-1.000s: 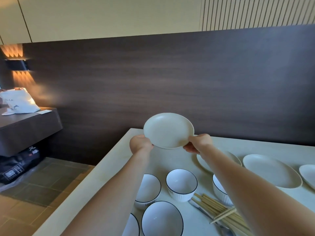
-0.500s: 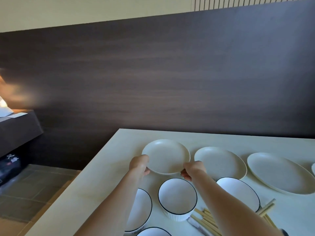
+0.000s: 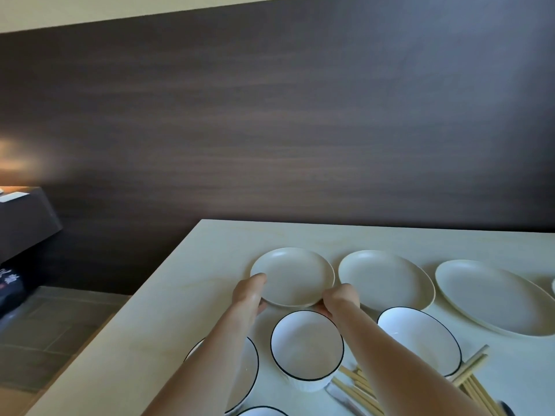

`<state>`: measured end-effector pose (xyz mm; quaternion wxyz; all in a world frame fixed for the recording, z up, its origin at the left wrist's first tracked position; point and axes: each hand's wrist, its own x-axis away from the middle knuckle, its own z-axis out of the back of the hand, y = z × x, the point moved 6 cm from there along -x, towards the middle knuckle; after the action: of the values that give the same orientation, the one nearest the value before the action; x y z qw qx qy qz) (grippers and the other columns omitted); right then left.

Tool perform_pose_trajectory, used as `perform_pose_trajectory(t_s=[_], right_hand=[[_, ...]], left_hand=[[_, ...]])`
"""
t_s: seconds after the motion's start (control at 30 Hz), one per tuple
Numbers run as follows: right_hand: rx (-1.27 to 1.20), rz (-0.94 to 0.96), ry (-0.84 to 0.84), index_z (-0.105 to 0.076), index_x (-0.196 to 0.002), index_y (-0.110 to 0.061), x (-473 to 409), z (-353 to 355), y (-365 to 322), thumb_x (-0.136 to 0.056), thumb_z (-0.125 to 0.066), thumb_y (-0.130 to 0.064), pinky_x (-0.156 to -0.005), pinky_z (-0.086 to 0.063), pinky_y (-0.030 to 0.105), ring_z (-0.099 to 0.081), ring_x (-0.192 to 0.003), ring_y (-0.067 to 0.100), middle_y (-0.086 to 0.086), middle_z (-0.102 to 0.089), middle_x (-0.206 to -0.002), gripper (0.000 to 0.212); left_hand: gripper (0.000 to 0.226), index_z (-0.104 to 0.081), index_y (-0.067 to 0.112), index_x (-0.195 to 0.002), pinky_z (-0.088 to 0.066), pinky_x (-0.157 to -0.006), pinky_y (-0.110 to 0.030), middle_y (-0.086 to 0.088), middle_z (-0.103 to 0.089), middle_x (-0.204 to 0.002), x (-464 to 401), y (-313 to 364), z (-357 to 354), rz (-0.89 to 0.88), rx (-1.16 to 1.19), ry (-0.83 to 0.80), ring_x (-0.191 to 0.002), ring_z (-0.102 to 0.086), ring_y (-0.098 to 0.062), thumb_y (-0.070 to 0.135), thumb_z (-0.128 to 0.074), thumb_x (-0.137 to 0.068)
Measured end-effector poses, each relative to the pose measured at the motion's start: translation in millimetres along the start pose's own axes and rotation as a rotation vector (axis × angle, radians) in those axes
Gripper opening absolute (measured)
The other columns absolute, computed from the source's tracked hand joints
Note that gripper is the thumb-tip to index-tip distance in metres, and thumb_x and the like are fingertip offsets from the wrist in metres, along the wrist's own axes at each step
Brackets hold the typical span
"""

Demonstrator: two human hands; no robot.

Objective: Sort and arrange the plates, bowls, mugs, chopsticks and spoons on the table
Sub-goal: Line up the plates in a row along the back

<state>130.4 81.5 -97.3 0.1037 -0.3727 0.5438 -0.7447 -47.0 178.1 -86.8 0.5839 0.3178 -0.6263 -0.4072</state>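
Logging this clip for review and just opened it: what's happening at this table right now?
A person holds a small cream plate by its near rim, left hand and right hand on either side, at the left end of a row with two larger plates. Black-rimmed bowls and loose chopsticks sit nearer, unsorted.

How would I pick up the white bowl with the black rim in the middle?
Probably pinch the black-rimmed bowl by its near rim, coming from above: it stands upright and open, its wall is thin enough for a thumb-and-finger grip, and the chopsticks crowd its right side.
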Motion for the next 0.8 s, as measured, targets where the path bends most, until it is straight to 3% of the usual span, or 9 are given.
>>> perform_pose_trajectory(t_s=[0.1,0.17,0.23,0.33,0.43,0.53,0.63,0.73,0.8], right_hand=[[0.057,0.018,-0.002,-0.049,-0.068,-0.003,-1.5,3.8,-4.0,-0.083,-0.043,0.009,-0.031,-0.039,0.016,-0.057,-0.049,0.026,0.015,-0.055,-0.066,0.020],[0.247,0.090,0.029,-0.045,-0.068,-0.009,-2.1,9.6,-10.1,-0.083,-0.043,0.002,-0.050,-0.044,0.020,-0.056,-0.063,0.027,0.011,-0.055,-0.069,0.019],[0.387,0.166,0.037,-0.050,-0.074,-0.008,2.2,16.0,-19.9,-0.081,-0.043,-0.001,-0.064,-0.043,0.025,-0.056,-0.072,0.025,0.012,-0.058,-0.077,0.012],[0.570,0.277,0.047,-0.046,-0.069,-0.010,13.4,34.3,-41.7,-0.080,-0.044,-0.003,-0.059,-0.039,0.022,-0.049,-0.070,0.024,0.006,-0.052,-0.068,0.013],[0.706,0.364,0.118,-0.040,-0.066,-0.010,22.5,68.7,-63.4,-0.084,-0.043,-0.004,-0.057,-0.034,0.024,-0.044,-0.070,0.024,0.000,-0.040,-0.061,0.019],[0.749,0.354,0.219,-0.051,-0.080,-0.009,34.3,118.1,-71.1,-0.085,-0.044,-0.006,-0.059,-0.039,0.023,-0.054,-0.075,0.027,0.006,-0.058,-0.076,0.009],[0.761,0.282,0.252,-0.060,-0.101,-0.006,41.6,158.1,-59.4,-0.085,-0.045,-0.007,-0.074,-0.044,0.027,-0.062,-0.098,0.030,0.013,-0.066,-0.106,0.021],[0.743,0.195,0.217,-0.058,-0.093,-0.005,47.3,186.1,-39.5,-0.084,-0.047,-0.005,-0.069,-0.042,0.027,-0.064,-0.096,0.030,0.014,-0.063,-0.094,0.014],[0.754,0.178,0.201,-0.060,-0.097,-0.004,49.7,194.4,-30.3,-0.085,-0.047,-0.005,-0.072,-0.044,0.029,-0.063,-0.104,0.031,0.015,-0.060,-0.092,0.018]], left_hand=[[0.030,-0.053,0.012,-0.113,-0.051,-0.084,-0.033,-0.010,-0.058,-0.124,2.6,-1.3,-3.6,0.018,-0.048,-0.002,-0.108,-0.060,-0.028,0.025,-0.054,-0.086],[0.034,-0.052,0.011,-0.117,-0.048,-0.084,-0.033,-0.007,-0.055,-0.120,6.0,-1.1,-4.2,0.027,-0.090,0.014,-0.105,-0.056,-0.027,0.026,-0.054,-0.087],[0.024,-0.050,0.010,-0.106,-0.044,-0.081,-0.032,-0.007,-0.051,-0.102,13.3,3.7,-2.5,0.003,-0.166,0.067,-0.093,-0.049,-0.028,0.025,-0.053,-0.088],[0.016,-0.049,0.005,-0.091,-0.040,-0.073,-0.030,-0.003,-0.048,-0.074,31.3,19.8,-0.2,-0.107,-0.265,0.162,-0.081,-0.048,-0.029,0.021,-0.050,-0.087],[0.016,-0.049,0.005,-0.074,-0.035,-0.062,-0.029,-0.006,-0.049,-0.070,56.2,38.2,-6.7,-0.217,-0.318,0.181,-0.073,-0.045,-0.028,0.015,-0.048,-0.086],[0.025,-0.044,0.009,-0.060,-0.039,-0.066,-0.028,-0.008,-0.048,-0.071,83.4,44.7,-26.8,-0.248,-0.300,0.109,-0.071,-0.045,-0.026,0.009,-0.045,-0.085],[0.025,-0.047,0.011,-0.061,-0.047,-0.075,-0.030,-0.006,-0.049,-0.068,108.5,33.3,-56.0,-0.197,-0.221,-0.017,-0.067,-0.051,-0.026,0.009,-0.045,-0.087],[0.023,-0.047,0.010,-0.065,-0.050,-0.065,-0.028,-0.007,-0.047,-0.066,130.6,10.7,-90.0,-0.130,-0.245,-0.157,-0.063,-0.050,-0.026,0.010,-0.046,-0.088],[0.008,-0.051,0.006,-0.080,-0.049,-0.062,-0.028,-0.009,-0.047,-0.074,139.4,-7.2,-108.8,-0.088,-0.273,-0.226,-0.066,-0.049,-0.024,0.009,-0.048,-0.088]])
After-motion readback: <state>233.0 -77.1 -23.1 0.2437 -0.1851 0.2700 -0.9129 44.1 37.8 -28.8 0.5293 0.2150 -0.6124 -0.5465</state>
